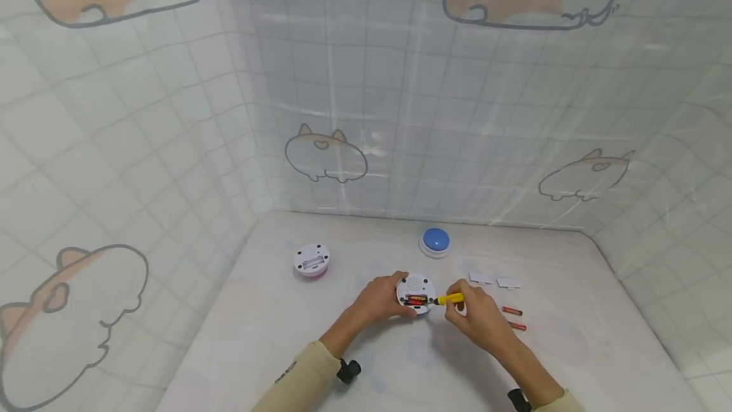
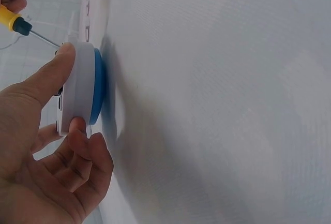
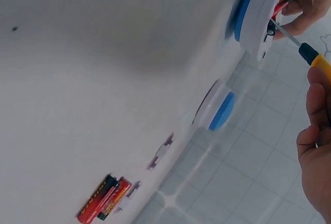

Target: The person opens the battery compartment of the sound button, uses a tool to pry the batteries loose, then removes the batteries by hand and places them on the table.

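My left hand grips the rim of a round white push-button device, turned underside up with its blue dome facing the table. Red-and-black batteries lie in its uncovered battery compartment. With my right hand I hold a screwdriver by its yellow handle. Its thin metal shaft reaches to the compartment, beside a battery; the exact contact of the tip is hard to tell. In the left wrist view, the thumb lies over the device's edge and hides part of the underside.
Behind stands another push-button device, blue dome up. A pink one lies upside down at the left, its battery compartment uncovered. Two white covers and two loose batteries lie at the right. A patterned curtain encloses the table.
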The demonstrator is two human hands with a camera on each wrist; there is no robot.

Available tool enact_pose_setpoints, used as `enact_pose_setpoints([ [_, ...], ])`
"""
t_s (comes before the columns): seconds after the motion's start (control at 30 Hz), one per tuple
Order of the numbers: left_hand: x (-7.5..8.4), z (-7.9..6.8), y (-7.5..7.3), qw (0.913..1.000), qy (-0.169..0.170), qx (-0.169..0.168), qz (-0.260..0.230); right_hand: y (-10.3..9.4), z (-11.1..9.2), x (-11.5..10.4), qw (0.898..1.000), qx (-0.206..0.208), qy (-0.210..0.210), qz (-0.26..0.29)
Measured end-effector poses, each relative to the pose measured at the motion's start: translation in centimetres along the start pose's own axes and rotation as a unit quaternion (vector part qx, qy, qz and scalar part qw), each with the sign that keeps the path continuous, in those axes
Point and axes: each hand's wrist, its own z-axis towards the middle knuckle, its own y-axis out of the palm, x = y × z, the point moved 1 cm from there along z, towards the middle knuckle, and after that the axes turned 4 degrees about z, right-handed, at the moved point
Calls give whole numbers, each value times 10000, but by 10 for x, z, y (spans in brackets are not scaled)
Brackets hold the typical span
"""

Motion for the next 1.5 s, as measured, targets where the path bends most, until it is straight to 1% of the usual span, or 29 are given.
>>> enact_pose_setpoints([
  [0.17, -1, 0, 1, 10000, -3, -18, 17, -6, -2, 3, 9996, 4, 192, 191],
  [0.23, -1, 1, 2, 10000, 2, -19, 1, -8, -3, 6, 9995, 70, 225, 225],
  [0.4, -2, 1, 1, 10000, 45, 13, -32, -15, -8, 17, 9991, 393, 65, 164],
  [0.5, -2, 0, -1, 10000, 68, 27, -28, -18, -12, 26, 9989, 449, 20, 101],
  [0.6, -3, 0, -2, 10000, 81, 31, 0, -20, -16, 33, 9992, 298, 192, 201],
  [0.7, -3, 0, -2, 9999, 93, 21, 44, -21, -20, 40, 9980, 6, 545, 321],
  [0.8, -4, 0, -2, 9999, 122, 48, 51, -20, -24, 45, 9956, -248, 849, 306],
  [1.07, -3, -1, -5, 9999, 134, 57, 18, -14, -30, 54, 9878, -770, 1317, 298],
  [1.23, -2, 0, -3, 10000, 91, 25, 17, -6, -31, 61, 9817, -1033, 1597, 92],
  [1.37, -1, 0, -2, 10000, 77, -7, 56, -4, -31, 62, 9756, -1218, 1826, -58],
  [1.5, 1, -2, -2, 9999, 84, -24, 87, -2, -33, 65, 9742, -1275, 1844, -258],
])
